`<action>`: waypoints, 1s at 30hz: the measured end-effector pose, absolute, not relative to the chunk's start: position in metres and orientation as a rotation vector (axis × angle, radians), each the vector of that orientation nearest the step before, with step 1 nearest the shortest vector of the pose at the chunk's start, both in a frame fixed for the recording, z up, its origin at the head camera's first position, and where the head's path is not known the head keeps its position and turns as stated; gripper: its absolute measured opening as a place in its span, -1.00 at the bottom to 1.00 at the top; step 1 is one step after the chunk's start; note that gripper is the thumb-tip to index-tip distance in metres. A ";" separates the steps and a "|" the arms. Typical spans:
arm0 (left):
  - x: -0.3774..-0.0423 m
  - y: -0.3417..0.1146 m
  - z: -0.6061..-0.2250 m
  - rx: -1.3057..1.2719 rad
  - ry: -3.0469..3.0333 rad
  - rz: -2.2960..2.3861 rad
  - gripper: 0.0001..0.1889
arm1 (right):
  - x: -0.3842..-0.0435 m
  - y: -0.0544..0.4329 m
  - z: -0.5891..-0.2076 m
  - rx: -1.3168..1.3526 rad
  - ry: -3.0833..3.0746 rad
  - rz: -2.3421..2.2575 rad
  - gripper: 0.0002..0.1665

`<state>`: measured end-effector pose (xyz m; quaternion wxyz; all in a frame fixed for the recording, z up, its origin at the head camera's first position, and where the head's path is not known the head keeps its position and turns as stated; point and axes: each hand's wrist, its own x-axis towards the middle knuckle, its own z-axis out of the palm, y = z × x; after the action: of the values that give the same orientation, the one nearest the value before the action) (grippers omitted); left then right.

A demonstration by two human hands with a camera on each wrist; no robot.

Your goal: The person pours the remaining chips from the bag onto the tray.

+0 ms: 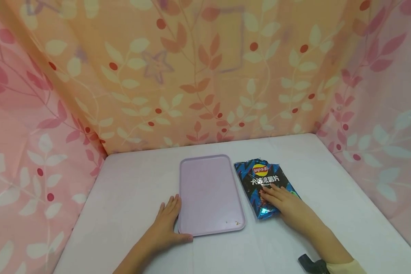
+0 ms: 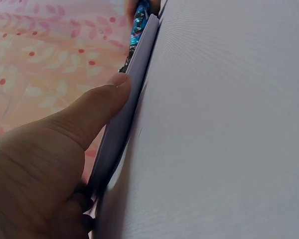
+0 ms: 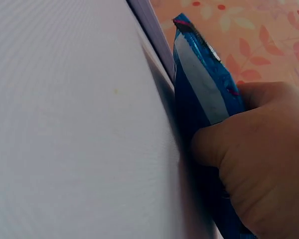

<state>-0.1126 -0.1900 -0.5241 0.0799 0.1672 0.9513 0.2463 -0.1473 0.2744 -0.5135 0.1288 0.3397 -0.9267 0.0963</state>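
A lilac rectangular tray point(image 1: 209, 194) lies flat on the white table. My left hand point(image 1: 168, 224) touches its near left corner, fingers straight along the left side and thumb along the near edge. In the left wrist view, the thumb point(image 2: 102, 102) is against the tray's rim point(image 2: 120, 124). Right of the tray lies a blue and black bag of potato chips point(image 1: 257, 177). My right hand point(image 1: 287, 205) rests on its lower right part with fingers extended. The right wrist view shows the thumb point(image 3: 214, 144) against the side of the chip bag point(image 3: 204, 94).
The white table point(image 1: 133, 182) extends around the tray and bag. Floral curtains point(image 1: 209, 76) hang behind it and along both sides. A few small brown specks point(image 1: 237, 223) mark the tray's near right corner. A black strap piece point(image 1: 311, 263) sits at the right wrist.
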 end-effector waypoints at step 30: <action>-0.111 -0.193 -0.528 0.514 2.846 0.724 0.50 | -0.152 0.276 -0.513 1.057 -2.358 0.278 -0.31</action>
<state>-0.1108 -0.1929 -0.5280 0.0799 0.1717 0.9516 0.2422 -0.1522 0.2761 -0.5134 0.2680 0.3918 -0.8741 0.1031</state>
